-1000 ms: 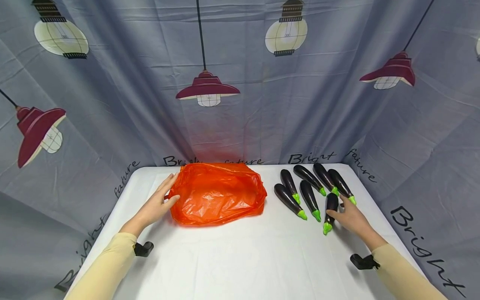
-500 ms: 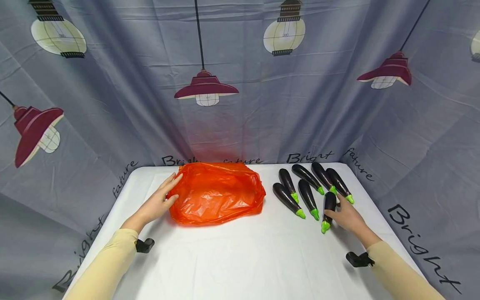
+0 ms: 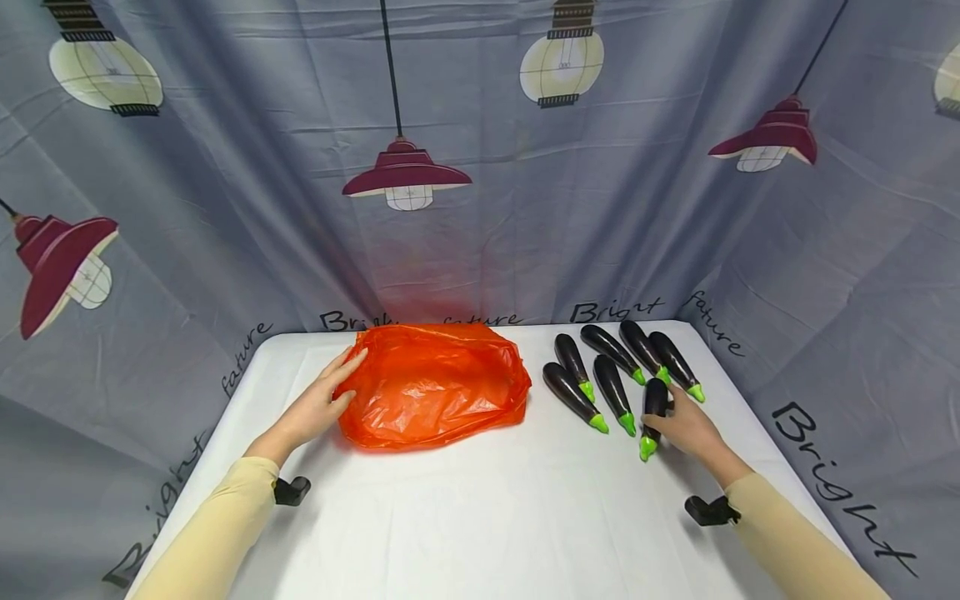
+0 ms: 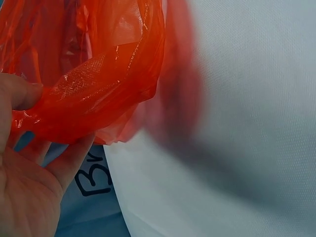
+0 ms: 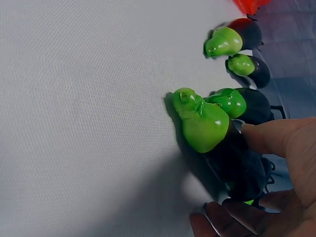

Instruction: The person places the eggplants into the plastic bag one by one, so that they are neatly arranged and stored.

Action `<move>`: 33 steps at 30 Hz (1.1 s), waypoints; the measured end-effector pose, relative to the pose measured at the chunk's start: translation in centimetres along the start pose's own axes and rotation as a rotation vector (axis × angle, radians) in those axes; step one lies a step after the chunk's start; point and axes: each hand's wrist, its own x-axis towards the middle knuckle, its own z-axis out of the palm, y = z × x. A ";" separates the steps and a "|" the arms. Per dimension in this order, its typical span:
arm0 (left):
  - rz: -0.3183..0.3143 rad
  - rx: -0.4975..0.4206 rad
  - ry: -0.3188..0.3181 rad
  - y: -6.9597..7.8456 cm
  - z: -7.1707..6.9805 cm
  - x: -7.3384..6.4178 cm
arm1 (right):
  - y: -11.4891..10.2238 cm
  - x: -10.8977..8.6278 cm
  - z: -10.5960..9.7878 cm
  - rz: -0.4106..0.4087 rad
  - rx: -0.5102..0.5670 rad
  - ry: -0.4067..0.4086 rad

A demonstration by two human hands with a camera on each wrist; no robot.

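Observation:
In the head view, an orange-red plastic bag (image 3: 442, 392) lies on the white table with its mouth towards me. My left hand (image 3: 311, 414) holds the bag's left rim. The left wrist view shows the thumb (image 4: 23, 93) over the rim and the fingers behind the film. At the right, my right hand (image 3: 692, 427) grips a dark purple eggplant (image 3: 655, 402) with a bright green stem end, lying nearest to me in its group. In the right wrist view, the thumb (image 5: 264, 137) lies along one side of this eggplant and the fingers reach round the other, partly hidden.
Several more eggplants (image 3: 572, 394) lie close together at the table's back right, stem ends towards me. White cloth (image 3: 465, 517) covers the table. A grey curtain (image 3: 480, 250) printed with lamps and lettering hangs behind and on both sides. Black camera mounts (image 3: 292, 491) sit on both wrists.
The head view has shifted slightly. My right hand has drawn slightly left and in around the near eggplant. The left fingers have slid a little further over the bag's edge.

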 end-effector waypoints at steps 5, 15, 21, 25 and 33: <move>-0.007 -0.007 -0.011 0.2 0.1 0.0 | -0.1 0.0 -0.1 0.007 0.023 -0.008; -0.019 0.012 -0.008 0.4 0.2 0.0 | 0.2 0.1 -0.1 0.048 0.190 -0.035; -0.020 0.008 -0.005 0.4 0.2 -0.3 | 0.6 0.2 -0.1 0.043 0.223 -0.031; -0.021 -0.005 -0.007 0.4 0.2 -0.5 | 0.6 0.3 -0.2 0.052 0.244 -0.035; -0.024 -0.004 -0.013 0.6 0.2 -0.9 | 0.5 0.2 -0.2 0.065 0.252 -0.039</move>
